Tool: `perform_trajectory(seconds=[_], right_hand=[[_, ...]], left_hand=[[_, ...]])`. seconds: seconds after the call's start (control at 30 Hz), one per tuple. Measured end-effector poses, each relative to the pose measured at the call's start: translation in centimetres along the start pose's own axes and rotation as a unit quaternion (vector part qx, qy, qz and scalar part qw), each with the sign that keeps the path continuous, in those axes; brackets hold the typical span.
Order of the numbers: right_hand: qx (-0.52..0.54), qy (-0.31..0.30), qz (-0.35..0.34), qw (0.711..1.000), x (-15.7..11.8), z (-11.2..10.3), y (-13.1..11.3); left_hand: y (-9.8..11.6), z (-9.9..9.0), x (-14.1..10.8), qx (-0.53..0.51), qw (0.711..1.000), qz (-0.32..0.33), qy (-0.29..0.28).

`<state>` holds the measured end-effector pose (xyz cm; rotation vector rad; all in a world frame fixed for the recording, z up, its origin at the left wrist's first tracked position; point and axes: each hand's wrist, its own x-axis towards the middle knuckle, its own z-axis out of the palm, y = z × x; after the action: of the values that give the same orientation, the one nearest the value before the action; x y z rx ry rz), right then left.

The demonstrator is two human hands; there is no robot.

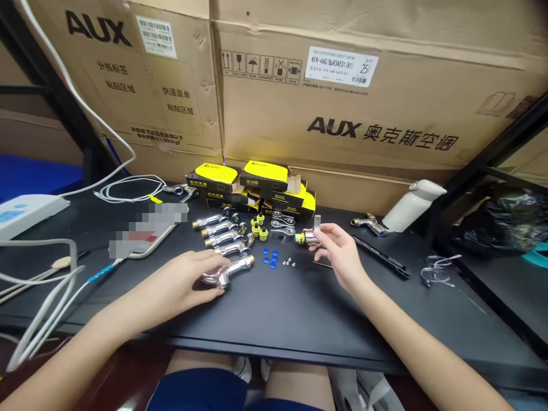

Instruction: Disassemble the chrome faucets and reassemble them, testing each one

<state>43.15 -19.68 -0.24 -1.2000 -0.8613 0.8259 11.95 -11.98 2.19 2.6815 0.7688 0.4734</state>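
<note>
My left hand (201, 277) is closed around a chrome faucet body (233, 267) near the table's front, its brass-coloured end facing right. Fingers of my right hand (334, 245) pinch a chrome valve part (309, 236) with a yellow-green and blue end and an upright flat lever. Behind my left hand lie several more chrome faucet bodies (225, 235) in a row. Yellow-green cartridges (257, 230) stand beside them, with chrome lever handles (282, 224) to their right. Between my hands are several blue caps (273, 258) and small screws (289, 262).
Black and yellow boxes (265, 174) are stacked before large cartons (342, 97). At right are a white bottle (413, 205), another chrome fitting (368, 224), a black tool (381, 257) and glasses (437, 270). A phone (149, 234), cables and a power strip (34, 214) occupy the left.
</note>
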Motion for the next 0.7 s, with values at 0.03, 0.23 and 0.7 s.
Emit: perform_trajectory(seconds=[0.03, 0.23, 0.7], right_hand=[[0.0, -0.002, 0.0, 1.0, 0.0, 0.0, 0.0], [0.005, 0.002, 0.006, 1.0, 0.2, -0.2, 0.3], [0.036, 0.004, 0.029, 0.999, 0.7, -0.7, -0.1]], left_hand=[[0.0, -0.3, 0.0, -0.016, 1.0, -0.003, -0.002], [0.6, -2.1, 1.3, -0.113, 0.988, -0.082, 0.07], [4.0, 3.0, 4.5, 0.001, 0.998, 0.04, -0.046]])
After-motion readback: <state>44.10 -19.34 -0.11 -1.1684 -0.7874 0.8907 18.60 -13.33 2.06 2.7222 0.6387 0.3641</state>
